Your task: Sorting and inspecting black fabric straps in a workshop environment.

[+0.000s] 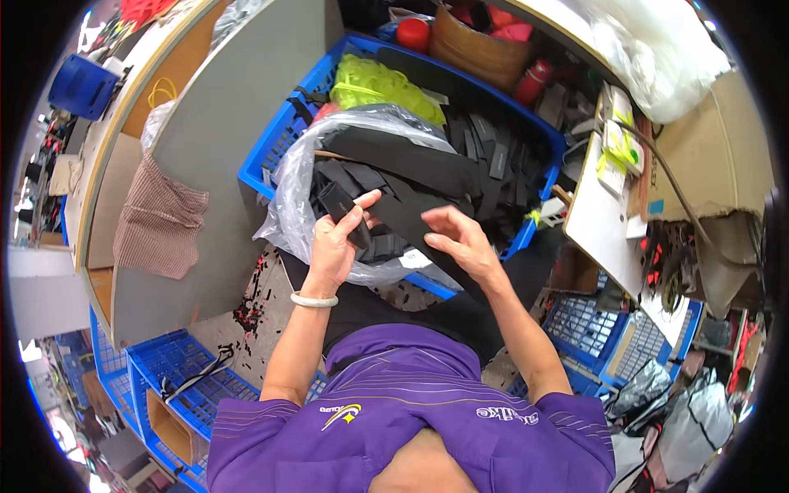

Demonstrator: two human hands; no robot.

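Observation:
My left hand (335, 246) is closed around a small black piece of folded or rolled material (337, 200), with the thumb pressed along its side. To its right, my right hand (460, 242) is held with thumb and fingers apart. Nothing shows between them, and a dark strip (408, 220) runs just beside the fingertips. Both hands are over a clear plastic bag (288, 182) with several black flat pieces (349, 175) inside. The bag sits in a large blue plastic crate (256, 168), with its crumpled rim folded outward.
Bright yellow-green material (378, 82) and more black pieces (497, 156) lie in the crate. A grey panel (222, 148) stands left, a brown checked cloth (160, 218) hanging on it. Blue crates (197, 378) flank me. A white board (604, 222) juts in at right.

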